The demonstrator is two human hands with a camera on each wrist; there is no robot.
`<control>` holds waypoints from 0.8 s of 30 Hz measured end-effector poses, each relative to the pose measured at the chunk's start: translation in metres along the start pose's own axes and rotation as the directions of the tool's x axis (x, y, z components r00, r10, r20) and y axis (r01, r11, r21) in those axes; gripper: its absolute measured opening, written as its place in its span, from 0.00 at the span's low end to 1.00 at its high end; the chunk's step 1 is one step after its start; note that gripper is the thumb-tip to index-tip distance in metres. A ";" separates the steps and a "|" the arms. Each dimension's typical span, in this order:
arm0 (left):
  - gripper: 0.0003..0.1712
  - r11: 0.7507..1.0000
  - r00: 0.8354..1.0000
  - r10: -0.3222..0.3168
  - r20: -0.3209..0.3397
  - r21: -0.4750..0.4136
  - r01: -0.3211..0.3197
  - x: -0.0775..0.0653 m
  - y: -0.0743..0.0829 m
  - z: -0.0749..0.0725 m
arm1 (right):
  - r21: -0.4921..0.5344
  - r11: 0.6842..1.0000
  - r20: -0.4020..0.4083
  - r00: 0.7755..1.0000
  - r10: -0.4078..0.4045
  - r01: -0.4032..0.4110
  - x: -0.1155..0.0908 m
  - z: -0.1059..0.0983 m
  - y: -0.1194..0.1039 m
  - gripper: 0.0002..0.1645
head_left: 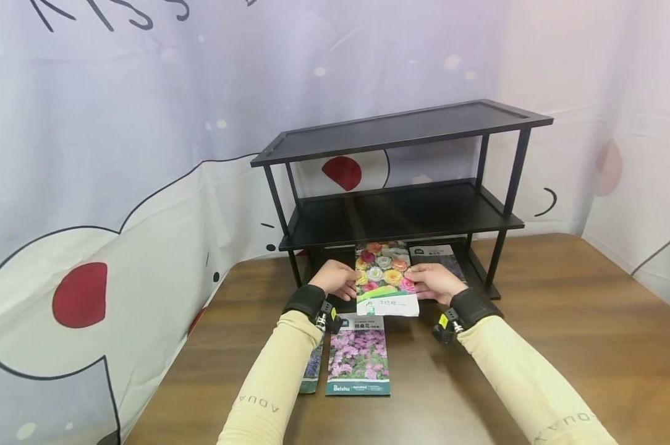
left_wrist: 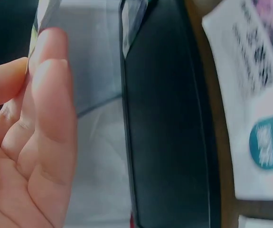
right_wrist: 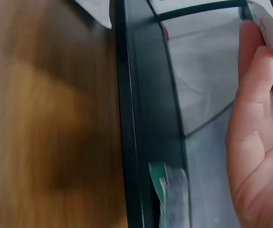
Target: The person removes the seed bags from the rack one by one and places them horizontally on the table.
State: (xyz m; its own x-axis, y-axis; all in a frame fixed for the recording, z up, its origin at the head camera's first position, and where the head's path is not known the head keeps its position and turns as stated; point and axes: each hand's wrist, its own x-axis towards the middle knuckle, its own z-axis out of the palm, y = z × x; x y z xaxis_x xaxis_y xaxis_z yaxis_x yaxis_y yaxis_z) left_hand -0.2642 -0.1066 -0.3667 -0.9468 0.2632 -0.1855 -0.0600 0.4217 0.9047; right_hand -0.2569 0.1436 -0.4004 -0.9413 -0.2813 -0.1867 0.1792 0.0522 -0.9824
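Between my two hands is a flower seed packet (head_left: 386,272) with roses in several colours and a white lower band. My left hand (head_left: 336,279) pinches its left edge, and my right hand (head_left: 436,283) pinches the right edge. In the left wrist view the packet's edge sits between thumb and fingers (left_wrist: 53,90). The packet is held in front of the shelf's lowest tier, just below the middle tier (head_left: 402,213). Behind my right hand, a dark-pictured seed packet (head_left: 432,250) lies on the lowest tier. A pink-flowered seed packet (head_left: 359,358) lies on the table below the held one.
The black three-tier shelf (head_left: 407,128) stands at the back of the wooden table (head_left: 580,321). Another seed packet (head_left: 311,371) with purple flowers is partly hidden beneath my left forearm. A printed cloth (head_left: 146,154) hangs behind the shelf.
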 end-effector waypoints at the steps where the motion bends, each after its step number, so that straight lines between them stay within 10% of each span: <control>1: 0.15 1.000 1.000 0.007 0.012 0.009 -0.008 -0.003 0.002 0.004 | -0.011 1.000 -0.003 1.000 0.001 -0.001 -0.006 -0.004 0.000 0.14; 24: 0.11 0.989 0.988 0.040 0.151 0.137 -0.061 -0.014 0.014 0.059 | -0.128 0.990 -0.033 0.998 0.062 -0.065 -0.065 -0.043 0.006 0.07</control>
State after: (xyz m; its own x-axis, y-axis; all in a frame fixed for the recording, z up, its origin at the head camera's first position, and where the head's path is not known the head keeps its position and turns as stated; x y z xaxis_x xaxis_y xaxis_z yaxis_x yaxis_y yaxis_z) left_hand -0.2328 -0.0532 -0.3737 -0.8896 0.4082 -0.2047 0.0420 0.5195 0.8534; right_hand -0.2072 0.2032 -0.3941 -0.9374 -0.2458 -0.2468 0.2024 0.1923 -0.9602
